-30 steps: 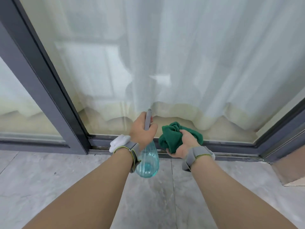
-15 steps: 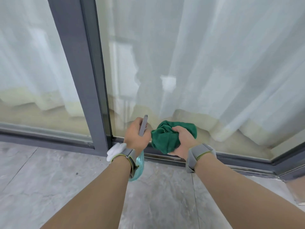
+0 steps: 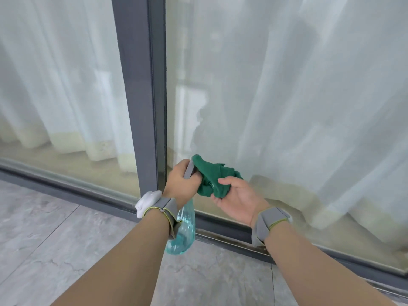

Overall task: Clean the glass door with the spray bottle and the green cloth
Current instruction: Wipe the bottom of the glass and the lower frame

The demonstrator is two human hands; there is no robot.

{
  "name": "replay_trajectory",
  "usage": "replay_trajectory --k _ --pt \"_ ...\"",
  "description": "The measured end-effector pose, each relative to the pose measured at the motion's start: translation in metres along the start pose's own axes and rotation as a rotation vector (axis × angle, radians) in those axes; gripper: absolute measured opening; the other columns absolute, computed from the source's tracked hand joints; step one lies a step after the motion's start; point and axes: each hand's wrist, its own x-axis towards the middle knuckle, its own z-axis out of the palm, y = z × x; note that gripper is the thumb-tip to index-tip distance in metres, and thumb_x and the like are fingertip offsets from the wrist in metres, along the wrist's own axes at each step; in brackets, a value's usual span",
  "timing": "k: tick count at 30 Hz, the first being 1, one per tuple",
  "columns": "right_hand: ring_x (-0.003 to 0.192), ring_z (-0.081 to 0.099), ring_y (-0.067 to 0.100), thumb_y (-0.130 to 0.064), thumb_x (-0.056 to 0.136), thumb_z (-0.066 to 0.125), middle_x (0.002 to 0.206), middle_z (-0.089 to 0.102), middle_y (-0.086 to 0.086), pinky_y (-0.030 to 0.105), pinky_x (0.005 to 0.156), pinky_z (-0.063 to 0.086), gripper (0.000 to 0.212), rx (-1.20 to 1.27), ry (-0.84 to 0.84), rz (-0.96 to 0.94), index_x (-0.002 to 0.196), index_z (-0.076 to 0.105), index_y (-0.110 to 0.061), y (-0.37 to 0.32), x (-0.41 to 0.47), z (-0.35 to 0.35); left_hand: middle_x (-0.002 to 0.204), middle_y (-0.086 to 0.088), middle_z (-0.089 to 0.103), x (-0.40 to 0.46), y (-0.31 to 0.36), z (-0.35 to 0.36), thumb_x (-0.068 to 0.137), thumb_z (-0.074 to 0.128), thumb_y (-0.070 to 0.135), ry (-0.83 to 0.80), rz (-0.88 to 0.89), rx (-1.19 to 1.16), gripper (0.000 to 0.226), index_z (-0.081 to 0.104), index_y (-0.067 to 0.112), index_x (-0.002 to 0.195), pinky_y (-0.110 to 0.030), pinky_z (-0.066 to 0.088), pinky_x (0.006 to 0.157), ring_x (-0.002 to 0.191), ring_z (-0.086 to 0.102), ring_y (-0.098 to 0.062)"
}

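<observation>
My left hand (image 3: 181,184) grips the grey head of the spray bottle (image 3: 182,235); its clear blue-green body hangs down below my wrist. The green cloth (image 3: 213,176) is bunched between both hands. My right hand (image 3: 237,197) holds its lower part with thumb and fingers, palm turned up, while the cloth's upper end lies against my left hand's fingers and the sprayer head. Both hands are low in front of the glass door (image 3: 287,96), close to its dark grey frame post (image 3: 143,96).
White curtains (image 3: 331,107) hang behind the glass. The door's bottom rail (image 3: 231,237) runs diagonally across the grey marble floor (image 3: 55,250). A second glass pane (image 3: 61,85) lies left of the post.
My view has swung left, bringing the frame post to the middle. The cloth has opened out from a tight bunch, and my right hand has turned palm-up beneath it.
</observation>
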Motion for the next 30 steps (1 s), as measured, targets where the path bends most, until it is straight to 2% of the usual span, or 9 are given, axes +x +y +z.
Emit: replay_trajectory --k 4,7,10,13,16,18,24,27,30 --pt "0.086 0.065 0.017 -0.012 0.078 0.069 0.109 0.068 0.006 0.025 0.065 0.048 0.047 -0.173 0.025 -0.017 0.124 0.059 -0.011 -0.004 0.002 0.011 0.083 -0.017 0.064 0.000 0.022 0.001 0.075 0.052 0.031 0.018 0.025 -0.018 0.033 0.061 0.006 0.094 -0.035 0.047 0.068 0.072 0.054 -0.019" --pt "0.094 0.064 0.024 -0.023 0.076 0.072 0.111 0.069 0.008 0.037 0.083 0.050 0.042 -0.288 0.058 -0.007 0.115 0.063 -0.011 -0.012 0.000 0.011 0.082 -0.015 0.064 0.000 0.032 0.000 0.078 0.054 0.031 0.027 0.044 0.015 0.028 0.061 0.007 0.092 -0.033 0.045 0.066 0.070 0.053 -0.018" --pt "0.111 0.063 0.032 -0.015 0.080 0.068 0.119 0.067 0.014 0.047 0.097 0.049 0.042 -0.334 0.050 -0.048 0.121 0.062 -0.006 -0.029 -0.005 0.012 0.070 -0.001 0.047 0.005 0.043 -0.002 0.089 0.058 0.016 0.054 0.079 0.030 0.015 0.050 0.009 0.079 -0.029 0.035 0.060 0.064 0.040 -0.017" --pt "0.096 0.069 0.030 -0.006 0.083 0.065 0.106 0.071 0.016 0.037 0.080 0.056 0.030 -0.577 0.144 -0.096 0.112 0.066 -0.002 -0.047 -0.012 0.017 0.069 0.002 0.047 0.009 0.047 -0.007 0.091 0.058 0.010 0.070 0.095 0.061 0.010 0.055 0.011 0.082 -0.028 0.035 0.058 0.062 0.040 -0.017" --pt "0.082 0.068 0.025 -0.004 0.074 0.069 0.089 0.071 0.011 0.033 0.073 0.055 0.017 -1.037 0.251 -0.175 0.092 0.069 -0.003 -0.059 -0.013 0.017 0.071 0.003 0.051 0.009 0.050 -0.010 0.091 0.058 0.009 0.059 0.111 0.075 0.005 0.062 0.009 0.094 -0.027 0.039 0.058 0.061 0.044 -0.017" --pt "0.074 0.062 0.020 -0.006 0.069 0.068 0.076 0.062 0.003 0.031 0.069 0.051 0.012 -1.338 0.291 -0.211 0.076 0.060 -0.011 -0.056 -0.010 0.014 0.069 0.004 0.049 0.009 0.049 -0.010 0.090 0.058 0.011 0.051 0.122 0.073 0.007 0.063 0.007 0.095 -0.026 0.037 0.056 0.060 0.043 -0.016" --pt "0.085 0.054 0.021 -0.023 0.074 0.065 0.098 0.050 0.002 0.034 0.072 0.050 0.034 -1.808 0.467 -0.422 0.103 0.048 -0.016 -0.031 0.004 0.004 0.068 -0.007 0.037 0.010 0.047 -0.006 0.086 0.054 0.006 0.083 0.072 0.044 0.016 0.051 -0.009 0.083 -0.030 0.027 0.057 0.063 0.030 -0.020" --pt "0.089 0.051 0.023 -0.022 0.076 0.065 0.104 0.048 0.002 0.039 0.071 0.050 0.050 -1.857 0.480 -0.617 0.117 0.039 -0.016 -0.014 0.010 0.004 0.069 -0.006 0.036 0.009 0.046 -0.005 0.080 0.052 0.009 0.090 0.045 0.021 0.018 0.044 -0.008 0.077 -0.033 0.026 0.059 0.066 0.030 -0.020" --pt "0.083 0.050 0.026 -0.027 0.067 0.077 0.101 0.047 0.005 0.033 0.061 0.044 0.069 -2.102 0.514 -0.758 0.123 0.037 -0.018 0.009 0.025 0.006 0.067 -0.001 0.041 0.012 0.047 -0.011 0.086 0.053 0.006 0.068 0.028 0.026 0.014 0.047 0.003 0.074 -0.030 0.030 0.057 0.063 0.034 -0.021"
